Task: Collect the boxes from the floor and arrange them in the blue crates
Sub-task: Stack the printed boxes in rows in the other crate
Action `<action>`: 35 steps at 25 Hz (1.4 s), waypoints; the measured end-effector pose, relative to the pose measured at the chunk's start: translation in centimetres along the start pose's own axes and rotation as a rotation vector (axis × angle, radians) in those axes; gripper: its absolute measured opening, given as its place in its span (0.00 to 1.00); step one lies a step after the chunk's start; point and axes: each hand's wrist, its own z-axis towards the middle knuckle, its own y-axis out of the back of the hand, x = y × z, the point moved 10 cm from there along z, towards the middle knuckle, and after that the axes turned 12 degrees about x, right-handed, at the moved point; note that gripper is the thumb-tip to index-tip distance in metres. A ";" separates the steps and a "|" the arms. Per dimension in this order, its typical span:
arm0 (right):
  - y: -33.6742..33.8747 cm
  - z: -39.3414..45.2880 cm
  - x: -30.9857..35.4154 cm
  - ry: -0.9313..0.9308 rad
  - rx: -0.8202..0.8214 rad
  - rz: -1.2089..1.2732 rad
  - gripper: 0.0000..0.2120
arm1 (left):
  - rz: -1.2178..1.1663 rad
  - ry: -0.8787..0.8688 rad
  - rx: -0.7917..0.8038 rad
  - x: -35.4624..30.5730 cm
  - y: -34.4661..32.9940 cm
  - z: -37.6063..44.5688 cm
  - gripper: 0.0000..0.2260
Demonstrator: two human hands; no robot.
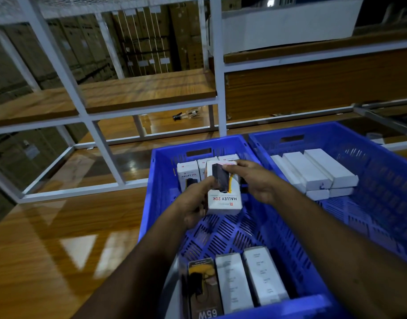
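Both hands hold one white box (224,196) over the left blue crate (156,180). The left hand (195,203) curls around its near left edge, and the right hand (255,180) pinches its far right corner. More white boxes (188,172) stand at the crate's far wall.

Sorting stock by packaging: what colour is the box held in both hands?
White, with a black device pictured on it; the box shows best in the head view.
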 end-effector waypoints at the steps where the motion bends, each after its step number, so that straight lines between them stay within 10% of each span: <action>1: 0.0 0.0 0.3 0.023 -0.007 0.013 0.11 | -0.003 0.019 0.004 0.1 -0.1 -0.3 0.04; 7: 2.0 0.1 0.4 0.051 -0.140 0.196 0.09 | -0.053 -0.045 -0.146 -0.9 2.5 -0.6 0.14; 12: 0.2 0.1 -2.3 -0.201 0.073 -0.129 0.10 | -0.171 -0.283 -0.372 -3.1 6.2 -1.3 0.28; 18: -1.1 0.8 -0.1 0.010 0.137 -0.374 0.41 | 0.129 -0.361 -0.240 -4.5 4.2 -0.9 0.33; 23: -3.5 -0.3 1.3 0.153 0.298 -0.556 0.46 | 0.377 -0.305 -0.110 -3.8 1.5 0.2 0.40; 29: -1.6 -0.1 2.3 0.095 0.188 -1.069 0.40 | 0.433 -0.289 -0.057 -3.6 0.9 0.8 0.41; 35: 0.3 3.2 4.4 0.012 -0.113 -1.489 0.36 | 0.479 -0.383 -0.370 -5.5 4.8 -1.0 0.29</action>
